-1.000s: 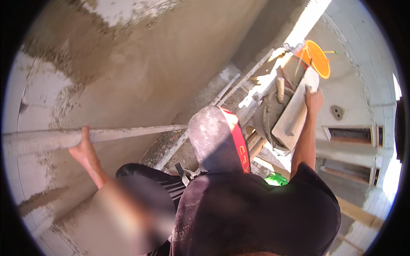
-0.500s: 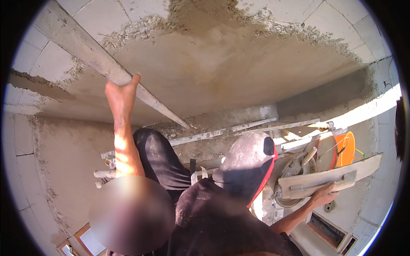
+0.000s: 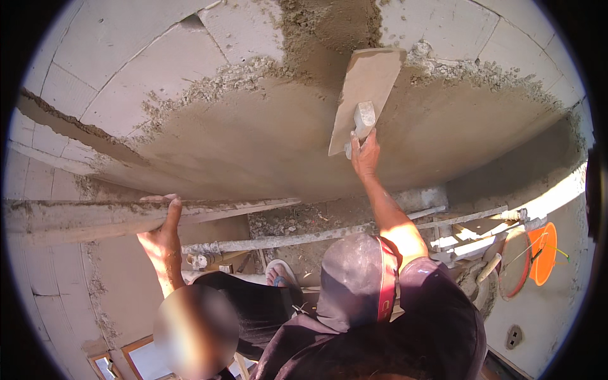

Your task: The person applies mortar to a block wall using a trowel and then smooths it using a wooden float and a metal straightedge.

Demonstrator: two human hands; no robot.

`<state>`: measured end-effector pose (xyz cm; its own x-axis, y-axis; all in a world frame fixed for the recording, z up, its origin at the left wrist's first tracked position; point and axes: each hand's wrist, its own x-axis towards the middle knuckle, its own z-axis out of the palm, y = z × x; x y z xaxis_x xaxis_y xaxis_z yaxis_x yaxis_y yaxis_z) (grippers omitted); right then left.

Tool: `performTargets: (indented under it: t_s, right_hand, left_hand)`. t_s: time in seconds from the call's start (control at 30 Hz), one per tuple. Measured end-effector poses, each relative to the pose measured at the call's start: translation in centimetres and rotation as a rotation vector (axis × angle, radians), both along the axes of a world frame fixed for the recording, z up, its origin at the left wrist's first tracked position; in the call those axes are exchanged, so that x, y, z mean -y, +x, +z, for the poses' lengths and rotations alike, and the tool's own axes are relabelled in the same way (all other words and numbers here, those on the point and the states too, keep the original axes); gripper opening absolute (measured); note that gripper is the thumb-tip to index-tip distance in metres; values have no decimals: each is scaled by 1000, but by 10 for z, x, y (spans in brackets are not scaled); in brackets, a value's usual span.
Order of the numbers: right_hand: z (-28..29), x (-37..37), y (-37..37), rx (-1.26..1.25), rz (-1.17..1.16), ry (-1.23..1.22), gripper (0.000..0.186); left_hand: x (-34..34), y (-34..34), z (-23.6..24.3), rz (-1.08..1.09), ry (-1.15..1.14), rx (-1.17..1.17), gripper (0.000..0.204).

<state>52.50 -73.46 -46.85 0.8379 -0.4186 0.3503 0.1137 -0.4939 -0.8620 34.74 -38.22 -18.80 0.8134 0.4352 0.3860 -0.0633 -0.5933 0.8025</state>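
My left hand (image 3: pixel 161 234) grips a long, mortar-streaked straightedge (image 3: pixel 82 218) lying nearly level across the left half of the view. My right hand (image 3: pixel 365 155) holds the pale handle of a wide plastering trowel (image 3: pixel 373 73), raised over the plastered wall (image 3: pixel 259 139), just below a rough patch of darker mortar; whether the blade touches it I cannot tell. The plaster has crumbly upper edges against pale blocks (image 3: pixel 139 38).
Below are scaffold rails (image 3: pixel 297 234), a sandalled foot (image 3: pixel 278 275) and my dark-clad legs. At the right stand a bucket (image 3: pixel 472 288) with a tool in it and an orange bucket (image 3: pixel 543 252). Window openings (image 3: pixel 140 358) show at the lower left.
My right hand has lifted the trowel from beside the buckets up to the wall. The straightedge swung diagonally, then back to nearly level. The view has turned toward the wall.
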Motion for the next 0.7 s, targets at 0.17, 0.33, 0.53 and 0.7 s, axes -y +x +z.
performTargets:
  t_s: [0.17, 0.33, 0.53, 0.7]
  right_hand:
    - [-105, -29, 8, -297, 41, -91, 47]
    - [-97, -29, 20, -315, 32, -244, 51]
    - [70, -36, 34, 3, 144, -261, 52]
    - [48, -43, 45, 106, 8, -232, 52]
  left_hand:
    - [-34, -40, 6, 180, -171, -122, 29]
    - [-38, -50, 6, 179, -123, -185, 32]
    - [-34, -46, -1, 114, -154, -165, 26]
    - [-25, -24, 2, 104, -191, -188, 20]
